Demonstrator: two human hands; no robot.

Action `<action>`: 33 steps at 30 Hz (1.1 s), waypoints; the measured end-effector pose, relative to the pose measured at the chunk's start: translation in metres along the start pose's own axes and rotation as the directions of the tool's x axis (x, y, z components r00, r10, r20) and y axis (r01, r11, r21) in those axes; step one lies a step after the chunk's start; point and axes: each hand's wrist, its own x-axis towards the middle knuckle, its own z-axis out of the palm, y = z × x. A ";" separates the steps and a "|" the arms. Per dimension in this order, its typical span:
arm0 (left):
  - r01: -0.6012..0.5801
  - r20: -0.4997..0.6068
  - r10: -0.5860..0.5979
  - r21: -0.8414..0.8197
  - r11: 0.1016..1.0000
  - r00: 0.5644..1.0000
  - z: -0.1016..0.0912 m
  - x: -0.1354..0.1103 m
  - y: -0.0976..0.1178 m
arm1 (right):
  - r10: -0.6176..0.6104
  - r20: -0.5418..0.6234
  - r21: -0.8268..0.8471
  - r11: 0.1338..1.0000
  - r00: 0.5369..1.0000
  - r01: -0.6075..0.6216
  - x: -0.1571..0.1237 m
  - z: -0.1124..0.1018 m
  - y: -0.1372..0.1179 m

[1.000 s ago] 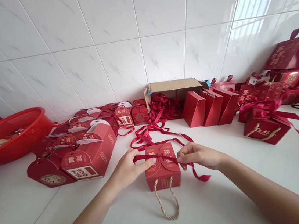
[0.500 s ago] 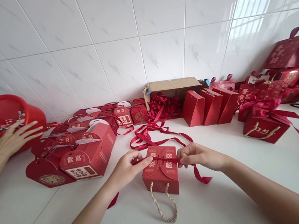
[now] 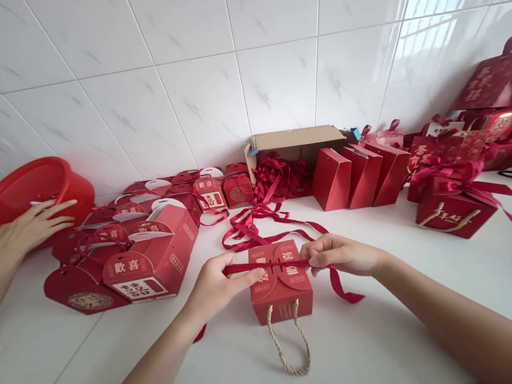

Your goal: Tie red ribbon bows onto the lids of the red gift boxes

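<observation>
Between my hands a red gift box point(image 3: 284, 307) with gold lettering stands on the white table. A twisted cord handle point(image 3: 294, 368) hangs from its near side and lies on the tabletop. A dark red ribbon point(image 3: 240, 269) passes through the slots in the box's folded top flaps. My left hand point(image 3: 224, 285) pinches the ribbon at the left of the top, its thumb over the flap. At the right edge my right hand point(image 3: 341, 257) is closed on the other part, and a loose tail drops below it.
Red boxes point(image 3: 143, 268) stand in rows at the left. Another person's hands point(image 3: 37, 228) reach into a red basin point(image 3: 80, 194). A cardboard box point(image 3: 298, 137) spills ribbon at the back. Three plain red boxes point(image 3: 331, 181) and a bow-tied box point(image 3: 453, 209) stand to the right.
The gift box has shifted slightly right and the ribbon is stretched straighter across its top. At the left, the other person's basin has moved right and tipped.
</observation>
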 end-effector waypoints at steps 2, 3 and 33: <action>-0.004 0.017 0.003 0.006 1.000 1.000 -0.001 0.001 -0.001 | 0.024 -0.005 -0.049 0.999 1.000 -0.024 -0.001 0.000 0.001; -0.014 0.017 0.014 0.011 1.000 1.000 -0.002 0.002 -0.002 | 0.049 -0.008 -0.087 0.995 0.999 -0.050 -0.002 -0.001 0.000; -0.460 -0.173 0.551 0.382 0.802 0.817 0.031 0.016 0.045 | -0.099 -0.322 -0.002 0.995 0.942 0.103 0.002 0.038 -0.050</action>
